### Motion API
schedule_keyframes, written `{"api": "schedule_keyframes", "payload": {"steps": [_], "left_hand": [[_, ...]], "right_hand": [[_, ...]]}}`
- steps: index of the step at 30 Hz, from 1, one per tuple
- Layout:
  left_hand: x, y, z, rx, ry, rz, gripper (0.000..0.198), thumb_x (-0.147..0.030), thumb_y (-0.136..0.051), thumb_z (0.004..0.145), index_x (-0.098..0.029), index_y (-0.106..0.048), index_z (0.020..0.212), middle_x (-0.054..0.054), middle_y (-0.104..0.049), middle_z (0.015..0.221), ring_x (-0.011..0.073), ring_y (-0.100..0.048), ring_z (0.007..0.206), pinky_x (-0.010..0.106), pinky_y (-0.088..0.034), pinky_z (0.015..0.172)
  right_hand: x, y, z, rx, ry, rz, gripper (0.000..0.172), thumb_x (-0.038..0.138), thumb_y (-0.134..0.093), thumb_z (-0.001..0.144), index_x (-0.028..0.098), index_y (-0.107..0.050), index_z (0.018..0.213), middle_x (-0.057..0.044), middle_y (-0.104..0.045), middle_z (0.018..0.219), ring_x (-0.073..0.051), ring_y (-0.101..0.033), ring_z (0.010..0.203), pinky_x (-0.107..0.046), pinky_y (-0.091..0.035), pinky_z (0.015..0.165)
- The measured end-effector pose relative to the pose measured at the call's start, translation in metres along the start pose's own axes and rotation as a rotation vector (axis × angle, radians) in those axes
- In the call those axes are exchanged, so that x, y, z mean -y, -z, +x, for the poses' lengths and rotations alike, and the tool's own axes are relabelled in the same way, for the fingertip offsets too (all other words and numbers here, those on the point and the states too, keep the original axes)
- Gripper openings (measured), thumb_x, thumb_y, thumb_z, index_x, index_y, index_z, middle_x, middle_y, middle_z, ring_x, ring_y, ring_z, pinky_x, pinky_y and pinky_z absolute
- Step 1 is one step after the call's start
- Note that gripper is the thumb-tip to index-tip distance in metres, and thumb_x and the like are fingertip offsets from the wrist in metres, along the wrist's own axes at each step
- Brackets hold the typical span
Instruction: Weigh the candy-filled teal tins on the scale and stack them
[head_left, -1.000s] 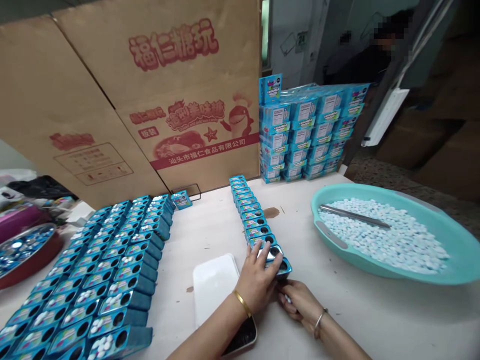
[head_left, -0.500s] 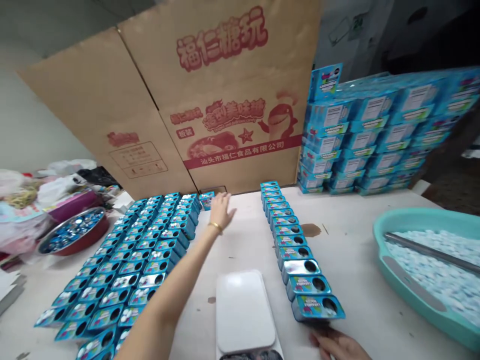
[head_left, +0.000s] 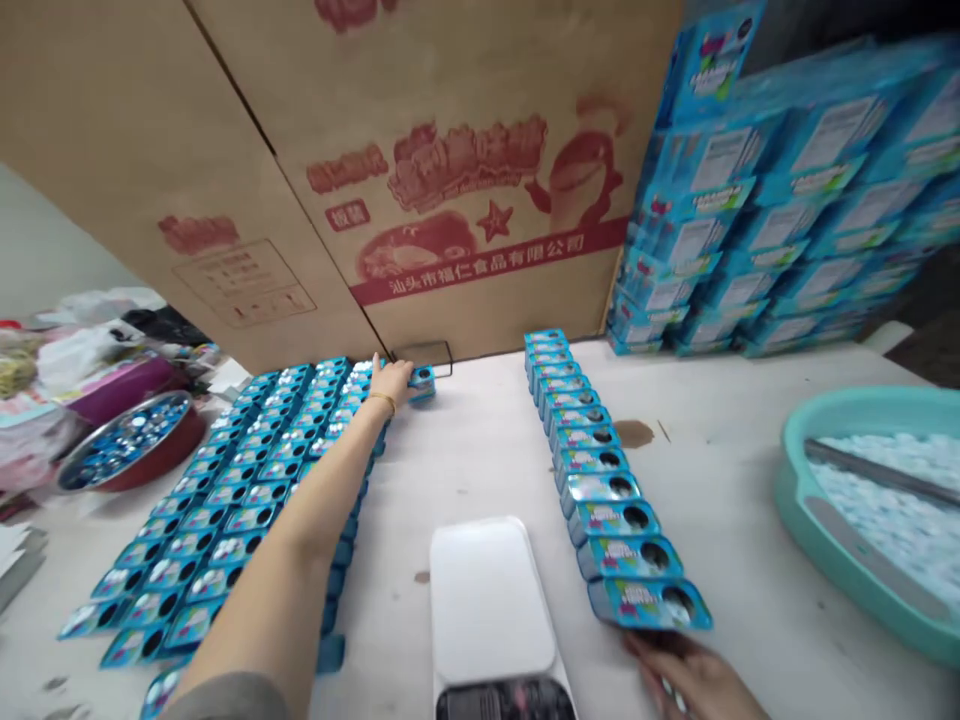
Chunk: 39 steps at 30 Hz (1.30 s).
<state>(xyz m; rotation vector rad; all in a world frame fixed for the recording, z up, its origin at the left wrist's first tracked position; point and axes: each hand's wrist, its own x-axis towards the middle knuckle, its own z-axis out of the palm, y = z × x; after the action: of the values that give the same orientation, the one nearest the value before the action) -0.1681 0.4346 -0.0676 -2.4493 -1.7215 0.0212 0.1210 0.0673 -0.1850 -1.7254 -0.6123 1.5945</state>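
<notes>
My left hand reaches to the far end of the rows of small blue candy boxes, fingers apart. It is over the last boxes of the nearest row, beside a single blue box against the cardboard. At the lower right, my right hand has its fingers curled at the underside of the front box of another single row. A small pale glint shows between those fingers; what they hold is unclear. These boxes have round dark openings on top, and many in the left rows contain white pieces.
A white scale lies between the rows. On the right stands a turquoise tub of pale candies with a metal bar across it. A large carton walls the back, beside stacked blue packs. A red bowl holds shiny wrapped pieces.
My left hand has moved left, from beside the single box onto the end of the rows. The view has tilted down and closer. My right hand stays at the front box.
</notes>
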Motion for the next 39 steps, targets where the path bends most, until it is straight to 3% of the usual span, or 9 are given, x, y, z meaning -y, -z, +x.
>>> {"api": "schedule_keyframes", "payload": {"steps": [2,5,9,12,16,21,26,33,39], "left_hand": [[-0.014,0.013,-0.032,0.021,-0.057,-0.024,0.028,-0.033,-0.060,0.076,-0.018,-0.056,0.099,0.008,-0.060,0.104,0.0246,-0.055,0.100,0.040,-0.031,0.097],[-0.044,0.037,-0.103,0.030,-0.184,-0.110,0.031,-0.038,-0.062,0.075,-0.020,-0.056,0.099,0.005,-0.061,0.095,0.0212,-0.057,0.087,0.029,-0.041,0.073],[-0.090,0.062,-0.202,0.119,-0.352,-0.250,0.024,-0.038,-0.064,0.074,-0.022,-0.056,0.089,0.001,-0.060,0.085,0.0168,-0.056,0.071,0.025,-0.037,0.058],[-0.114,0.061,-0.243,0.156,-0.359,-0.274,0.023,-0.036,-0.065,0.075,-0.022,-0.056,0.091,0.002,-0.060,0.085,0.0171,-0.057,0.071,0.026,-0.038,0.058],[-0.124,0.047,-0.255,0.137,-0.341,-0.280,0.027,-0.038,-0.063,0.077,-0.021,-0.057,0.096,0.004,-0.060,0.089,0.0198,-0.058,0.077,0.029,-0.044,0.063],[-0.112,0.041,-0.272,-0.066,-0.344,-0.463,0.064,-0.048,-0.065,0.075,-0.019,-0.042,0.127,0.010,-0.057,0.111,0.0241,-0.055,0.101,0.038,-0.046,0.086],[-0.093,0.024,-0.316,-0.249,-0.105,-0.723,0.041,-0.036,-0.059,0.083,-0.018,-0.050,0.118,0.005,-0.062,0.092,0.0144,-0.059,0.082,0.030,-0.050,0.077],[-0.087,-0.021,-0.370,-0.178,0.117,-0.902,0.023,-0.030,-0.057,0.084,-0.016,-0.059,0.102,0.003,-0.064,0.082,0.0111,-0.061,0.072,0.024,-0.052,0.068],[-0.093,-0.033,-0.379,-0.153,0.112,-0.956,0.020,-0.027,-0.056,0.085,-0.016,-0.060,0.102,0.003,-0.064,0.083,0.0112,-0.060,0.074,0.024,-0.051,0.068]], "right_hand": [[0.006,-0.002,-0.010,0.023,-0.055,0.014,0.035,0.054,-0.065,0.058,0.020,-0.058,0.054,0.006,-0.034,0.031,-0.007,-0.024,0.029,-0.024,-0.017,0.035],[0.007,-0.003,-0.024,0.047,-0.054,0.154,0.043,0.055,-0.070,0.056,0.015,-0.059,0.063,0.004,-0.044,0.041,-0.003,-0.024,0.033,-0.020,-0.013,0.037],[-0.001,-0.001,-0.047,0.098,-0.095,0.444,0.041,0.048,-0.077,0.058,0.014,-0.063,0.076,0.000,-0.057,0.059,-0.002,-0.032,0.040,-0.016,-0.018,0.036],[-0.007,-0.001,-0.066,0.169,-0.151,0.618,0.029,0.038,-0.077,0.064,0.015,-0.065,0.077,0.000,-0.058,0.064,-0.003,-0.040,0.044,-0.014,-0.027,0.035],[-0.013,-0.006,-0.085,0.184,-0.232,0.769,0.014,0.025,-0.071,0.072,0.014,-0.067,0.080,-0.004,-0.064,0.072,-0.007,-0.054,0.055,-0.014,-0.043,0.043],[-0.028,-0.011,-0.101,0.137,-0.264,0.813,0.017,0.009,-0.063,0.074,0.011,-0.066,0.091,-0.008,-0.068,0.080,-0.014,-0.066,0.074,-0.020,-0.055,0.062],[-0.039,-0.008,-0.109,0.143,-0.244,0.725,0.021,0.005,-0.065,0.072,0.012,-0.065,0.091,-0.008,-0.070,0.082,-0.014,-0.067,0.078,-0.019,-0.056,0.066],[-0.024,-0.014,-0.110,0.198,-0.177,0.516,0.034,0.020,-0.079,0.062,0.015,-0.064,0.092,-0.003,-0.065,0.075,-0.008,-0.058,0.060,-0.013,-0.048,0.048],[0.012,-0.024,-0.100,0.231,-0.045,0.285,0.038,0.031,-0.079,0.062,0.015,-0.062,0.092,-0.003,-0.064,0.076,-0.006,-0.051,0.056,-0.014,-0.041,0.047]]}}
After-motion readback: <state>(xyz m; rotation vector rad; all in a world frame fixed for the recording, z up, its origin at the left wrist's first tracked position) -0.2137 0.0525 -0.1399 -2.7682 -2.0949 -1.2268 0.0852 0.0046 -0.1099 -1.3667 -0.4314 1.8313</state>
